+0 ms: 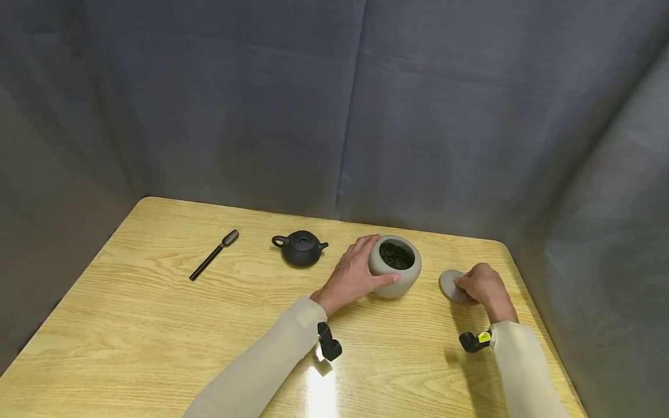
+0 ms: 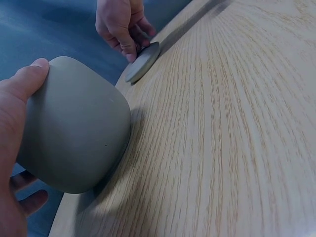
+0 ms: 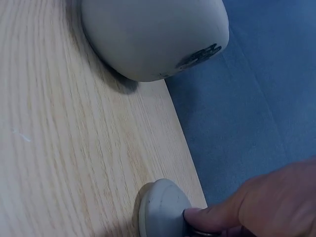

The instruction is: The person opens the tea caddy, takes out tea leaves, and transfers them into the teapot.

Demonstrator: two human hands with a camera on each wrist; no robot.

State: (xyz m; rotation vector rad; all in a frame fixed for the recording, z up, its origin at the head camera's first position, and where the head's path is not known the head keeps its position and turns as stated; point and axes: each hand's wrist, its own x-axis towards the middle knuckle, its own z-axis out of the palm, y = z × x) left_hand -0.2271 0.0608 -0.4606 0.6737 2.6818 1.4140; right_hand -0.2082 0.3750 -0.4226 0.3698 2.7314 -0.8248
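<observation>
A round grey jar [image 1: 413, 278] with dark, loose tea leaves [image 1: 395, 256] inside stands on the table. My left hand [image 1: 353, 273] grips it from the left, thumb on the near side and fingers round the far side. To the jar's right, my right hand [image 1: 483, 286] pinches a round grey lid [image 1: 450, 285] by its top. In the left wrist view the lid [image 2: 143, 63] is low at the tabletop; whether it fully touches is hard to tell. The right wrist view shows a dark mark on the jar's side [image 3: 148, 34].
A small dark teapot [image 1: 301, 249] without a visible lid sits left of the jar, its spout to the right. Farther left lies a dark-handled scoop [image 1: 215, 253]. Grey curtains [image 1: 251, 116] hang behind and beside the wooden table [image 1: 130, 337].
</observation>
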